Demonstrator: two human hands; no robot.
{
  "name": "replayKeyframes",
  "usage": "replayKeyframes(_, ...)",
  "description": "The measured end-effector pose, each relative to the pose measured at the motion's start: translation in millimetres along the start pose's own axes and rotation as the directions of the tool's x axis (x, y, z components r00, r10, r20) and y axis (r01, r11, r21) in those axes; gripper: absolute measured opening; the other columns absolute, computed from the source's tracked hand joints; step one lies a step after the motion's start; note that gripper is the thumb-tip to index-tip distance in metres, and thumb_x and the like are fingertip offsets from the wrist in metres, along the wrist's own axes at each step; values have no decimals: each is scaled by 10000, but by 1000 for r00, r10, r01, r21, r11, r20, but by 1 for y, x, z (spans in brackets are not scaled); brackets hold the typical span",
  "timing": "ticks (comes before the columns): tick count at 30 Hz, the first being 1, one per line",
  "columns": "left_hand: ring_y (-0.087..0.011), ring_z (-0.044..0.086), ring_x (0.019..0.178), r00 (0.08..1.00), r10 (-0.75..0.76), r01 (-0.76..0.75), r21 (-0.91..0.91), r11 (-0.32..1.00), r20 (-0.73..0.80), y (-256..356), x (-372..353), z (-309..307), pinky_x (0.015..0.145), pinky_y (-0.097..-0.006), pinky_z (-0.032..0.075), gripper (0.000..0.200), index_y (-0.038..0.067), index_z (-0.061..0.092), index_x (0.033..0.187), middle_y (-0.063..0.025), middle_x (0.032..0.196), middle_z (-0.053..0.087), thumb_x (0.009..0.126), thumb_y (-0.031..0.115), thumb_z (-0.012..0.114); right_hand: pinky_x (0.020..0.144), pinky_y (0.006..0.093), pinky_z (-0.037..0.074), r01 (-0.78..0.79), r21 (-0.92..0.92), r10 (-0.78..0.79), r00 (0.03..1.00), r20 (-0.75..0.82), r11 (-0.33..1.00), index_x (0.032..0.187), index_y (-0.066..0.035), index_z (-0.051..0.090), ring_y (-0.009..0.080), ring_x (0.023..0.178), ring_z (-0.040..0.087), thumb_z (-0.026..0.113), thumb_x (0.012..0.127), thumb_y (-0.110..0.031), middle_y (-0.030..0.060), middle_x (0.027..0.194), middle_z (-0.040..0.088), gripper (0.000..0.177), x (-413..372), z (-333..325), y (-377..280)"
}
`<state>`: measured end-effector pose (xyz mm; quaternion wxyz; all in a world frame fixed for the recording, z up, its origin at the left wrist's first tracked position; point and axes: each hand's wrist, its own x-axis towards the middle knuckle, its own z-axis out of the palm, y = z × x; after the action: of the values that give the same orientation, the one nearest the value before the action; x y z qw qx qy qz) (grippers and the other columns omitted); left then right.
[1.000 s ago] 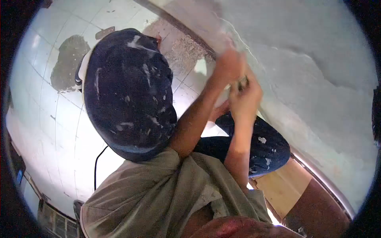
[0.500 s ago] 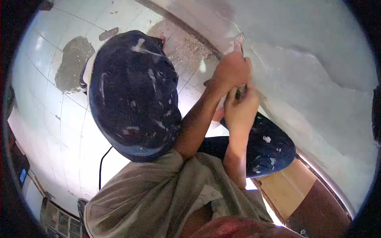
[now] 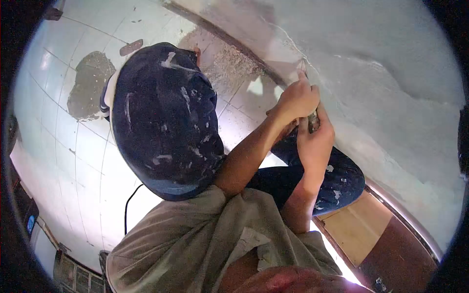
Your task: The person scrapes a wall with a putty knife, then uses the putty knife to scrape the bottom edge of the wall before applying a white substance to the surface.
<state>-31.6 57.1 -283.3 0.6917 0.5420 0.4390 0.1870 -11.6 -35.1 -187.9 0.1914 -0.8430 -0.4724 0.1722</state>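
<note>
Both of my hands are wrapped around one slim hand tool with a dark, smeared handle. My left hand is closed near its front end, with fingers pointing toward the wall. Just behind it, my right hand is closed around the rear of the handle. The narrow tip meets the grey wall at a thin, pale, jagged line. Fingers cover much of the tool, so its exact kind is hidden.
My paint-spotted dark trouser knees are bent on both sides of my arms. Crumbly debris lies along the wall's base on the tiled floor. A grey patch and a small flat oblong piece are at left. A wooden panel is at lower right.
My two hands and the tool have shifted right and down in view, along the wall. The tip has moved with them along the pale line.
</note>
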Motion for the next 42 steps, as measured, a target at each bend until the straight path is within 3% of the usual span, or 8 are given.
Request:
replayKeyframes(18, -514, 555, 1195, 999, 14, -1, -310, 951, 38, -3, 10, 5, 1039, -462, 433, 765, -247, 210, 1409, -460, 1185, 549, 923, 295, 444, 790, 462, 533, 18, -143, -28, 997, -72, 990, 1289, -90, 642, 438, 925, 671, 669, 829, -45, 247, 1013, 691, 462, 6, -11, -11)
replayKeyframes(21, -526, 556, 1182, 995, 71, -85, -203, 975, -76, -4, 12, 19, 1037, -472, 425, 723, -233, 263, 1384, -458, 1170, 556, 921, 295, 436, 835, 323, 529, 77, -32, -80, 993, -82, 996, 1313, -15, 615, 234, 972, 732, 654, 843, 25, 215, 1056, 729, 474, 7, -10, -10)
replayKeyframes(27, -567, 560, 1090, 997, 79, -81, -298, 951, -17, 6, 1, -1, 977, -517, 434, 596, -207, 388, 1269, -458, 1096, 568, 905, 256, 480, 773, 476, 528, 67, -38, -71, 990, -123, 997, 1285, -92, 647, 444, 915, 666, 676, 822, -39, 256, 983, 688, 467, 2, -10, -10)
replayKeyframes(31, -576, 559, 1074, 998, 45, -55, -290, 955, -41, 7, -1, -4, 963, -517, 444, 557, -190, 398, 1263, -462, 1126, 551, 901, 225, 486, 761, 473, 530, 62, -165, -82, 990, -114, 984, 1285, -81, 645, 441, 892, 669, 677, 823, -46, 255, 964, 689, 465, 5, -7, -12)
replayKeyframes(34, -587, 535, 1101, 984, 132, -136, 27, 990, 117, 0, 9, -10, 987, -499, 434, 580, -172, 358, 1314, -464, 1170, 530, 905, 220, 483, 752, 471, 531, 27, -33, -29, 998, -61, 999, 1294, -78, 642, 441, 869, 672, 680, 825, -57, 255, 961, 689, 471, 7, -3, -7)
replayKeyframes(36, -577, 546, 1081, 902, 417, -404, 124, 906, -113, -38, 30, 22, 956, -525, 447, 439, -158, 475, 1176, -453, 1112, 546, 898, 181, 492, 746, 472, 530, 130, 15, -126, 979, -161, 991, 1304, -82, 639, 443, 857, 671, 674, 827, -59, 257, 950, 686, 478, 6, -1, -2)
replayKeyframes(40, -537, 603, 1005, 980, 198, -198, 56, 979, 1, 2, 5, -8, 896, -543, 483, 341, -157, 534, 1009, -410, 1017, 584, 883, 159, 515, 758, 468, 537, 33, -93, -42, 995, -96, 995, 1311, -96, 639, 439, 858, 673, 677, 822, -69, 245, 961, 696, 491, 9, 2, -2)
replayKeyframes(42, -479, 660, 883, 941, 246, -245, 36, 969, -232, -10, 14, 11, 774, -544, 525, 257, -107, 558, 878, -341, 905, 623, 872, 149, 542, 788, 474, 544, 123, 6, -121, 981, -152, 992, 1300, -110, 648, 442, 865, 672, 679, 816, -87, 230, 972, 708, 486, 4, -1, -4)
